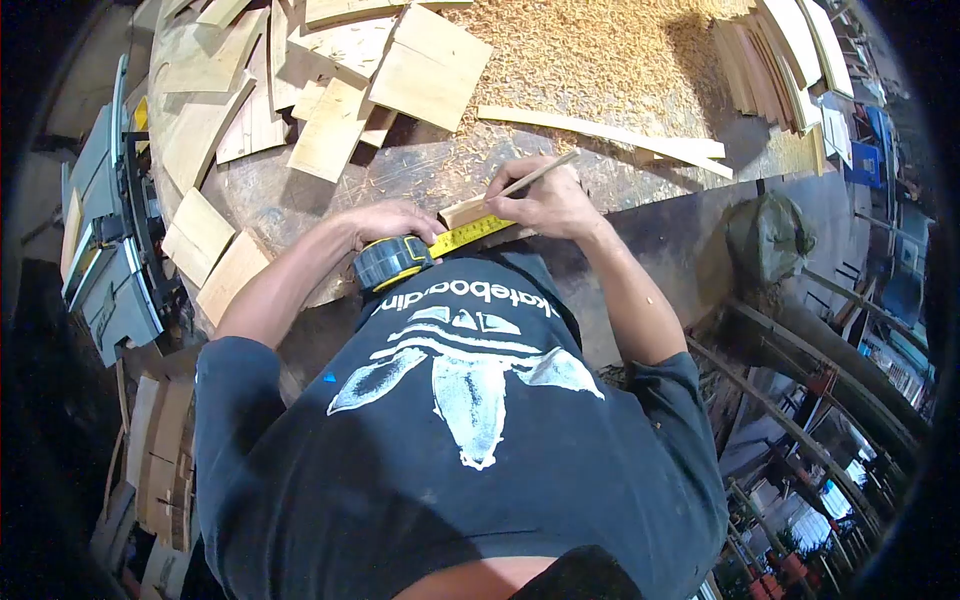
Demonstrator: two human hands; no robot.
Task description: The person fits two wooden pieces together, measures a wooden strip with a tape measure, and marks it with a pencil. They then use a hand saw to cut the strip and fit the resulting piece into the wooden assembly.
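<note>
A small strip of wood lies at the near edge of the workbench. Along its near side runs the yellow blade of a tape measure, whose dark case sits against my shirt. My left hand is closed at the case and the start of the blade, with fingertips by the wood's left end. In my right hand a pencil is gripped, slanting up to the right. The fingers of that hand rest at the right end of the wood and blade, partly hiding both.
Several cut boards are piled on the bench's left side. Wood shavings cover its far part, and a long thin strip lies beyond my right hand. Stacked slats stand at far right; a grey machine is at left.
</note>
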